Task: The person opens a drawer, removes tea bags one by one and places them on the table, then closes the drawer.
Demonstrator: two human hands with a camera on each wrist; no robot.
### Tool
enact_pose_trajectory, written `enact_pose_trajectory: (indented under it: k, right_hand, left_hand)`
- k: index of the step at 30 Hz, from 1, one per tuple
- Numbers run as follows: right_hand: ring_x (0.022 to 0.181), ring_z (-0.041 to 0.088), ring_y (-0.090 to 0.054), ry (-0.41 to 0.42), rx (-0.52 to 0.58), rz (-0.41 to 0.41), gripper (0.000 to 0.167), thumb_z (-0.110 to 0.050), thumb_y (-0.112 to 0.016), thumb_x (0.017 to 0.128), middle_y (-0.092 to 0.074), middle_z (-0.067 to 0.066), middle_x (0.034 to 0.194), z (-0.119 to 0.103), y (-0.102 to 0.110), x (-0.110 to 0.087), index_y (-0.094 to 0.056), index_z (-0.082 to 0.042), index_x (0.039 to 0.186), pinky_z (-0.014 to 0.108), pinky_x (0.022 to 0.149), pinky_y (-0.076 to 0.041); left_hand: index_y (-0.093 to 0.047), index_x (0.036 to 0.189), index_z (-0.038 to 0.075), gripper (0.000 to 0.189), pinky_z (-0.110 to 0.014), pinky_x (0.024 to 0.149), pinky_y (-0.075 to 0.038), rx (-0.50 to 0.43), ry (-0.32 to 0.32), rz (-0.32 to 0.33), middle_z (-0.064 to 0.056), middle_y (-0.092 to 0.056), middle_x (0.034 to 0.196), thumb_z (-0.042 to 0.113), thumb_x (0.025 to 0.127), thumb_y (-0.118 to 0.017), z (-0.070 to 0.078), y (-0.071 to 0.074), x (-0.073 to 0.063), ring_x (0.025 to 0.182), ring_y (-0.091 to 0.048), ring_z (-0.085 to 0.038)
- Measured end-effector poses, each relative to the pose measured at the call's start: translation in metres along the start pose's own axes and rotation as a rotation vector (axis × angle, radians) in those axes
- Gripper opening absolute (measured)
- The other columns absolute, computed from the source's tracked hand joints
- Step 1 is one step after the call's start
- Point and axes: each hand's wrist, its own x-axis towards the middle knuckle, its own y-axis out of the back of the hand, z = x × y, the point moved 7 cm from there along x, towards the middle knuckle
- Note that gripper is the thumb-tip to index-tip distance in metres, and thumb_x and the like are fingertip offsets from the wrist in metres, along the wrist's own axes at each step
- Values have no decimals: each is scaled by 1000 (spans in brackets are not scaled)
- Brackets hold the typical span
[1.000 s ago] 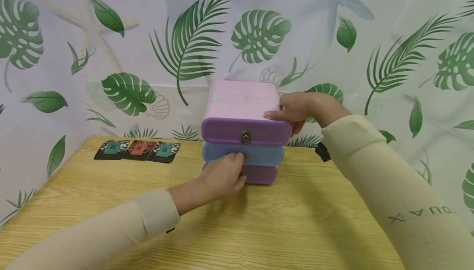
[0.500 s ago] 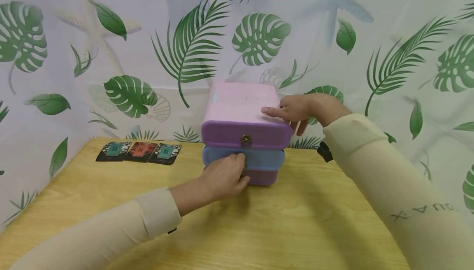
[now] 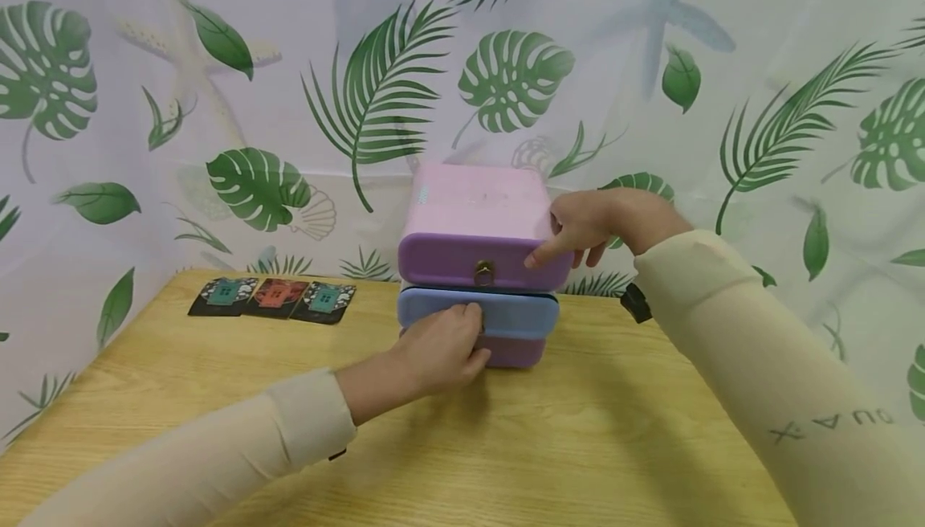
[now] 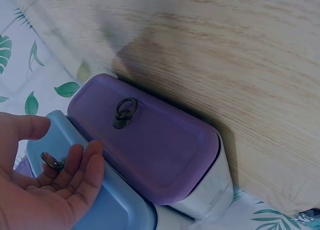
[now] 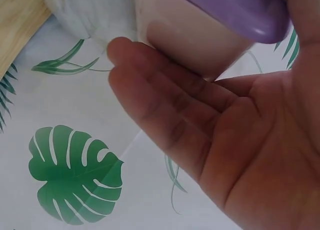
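Observation:
A small three-tier drawer box with a pink top stands at the table's back. Its top drawer has a purple front, its middle drawer a blue one, its bottom drawer a purple one. My left hand hooks curled fingers on the blue drawer's metal ring pull, thumb apart from it in the left wrist view. My right hand rests against the box's right upper side, fingers nearly straight, thumb on the top drawer's front. The blue drawer stands slightly out.
Three dark cards with teal and red patterns lie side by side at the table's back left. The wood-grain table meets a leaf-printed cloth close behind the box.
The blue drawer has come slightly forward with my left hand, and a dark gap shows along its upper edge. My right thumb has shifted from the pink top onto the purple front.

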Motion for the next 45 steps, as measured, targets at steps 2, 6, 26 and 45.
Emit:
enact_pose_trajectory:
  k: [2, 6, 26, 45]
  right_hand:
    - [98, 28, -69, 3, -4, -10, 68, -57, -67, 88, -64, 17, 119, 0, -1, 0, -54, 2, 120, 39, 78, -60]
    - [105, 31, -66, 18, -39, -17, 72, -63, -46, 98, -61, 18, 120, 0, -1, 2, -53, 4, 124, 42, 84, -58]
    - [70, 20, -67, -86, -198, 51, 56, -51, -37, 105, -71, 11, 80, -10, 6, 5, -62, -2, 94, 36, 78, -54]
    - [67, 19, -63, -107, -193, 36, 55, -49, -38, 105, -70, 10, 79, -11, 5, 5, -64, -2, 96, 32, 69, -52]
  left_hand:
    - [-54, 95, 2, 28, -37, 65, -54, -7, 4, -8, -7, -59, 83, 26, 92, -69, 0, -1, -1, 76, -63, -21]
    - [-53, 93, 3, 27, -36, 64, -52, -13, 6, -18, -6, -57, 81, 25, 92, -69, 0, -1, -2, 75, -61, -20]
    - [-60, 96, 2, 24, -34, 66, -56, 23, -3, -78, -8, -63, 84, 25, 103, -55, 8, -1, -8, 78, -67, -19]
    - [-60, 90, 6, 23, -31, 63, -56, 71, -60, -98, -3, -61, 77, 25, 101, -59, 24, 5, -20, 76, -68, -18]
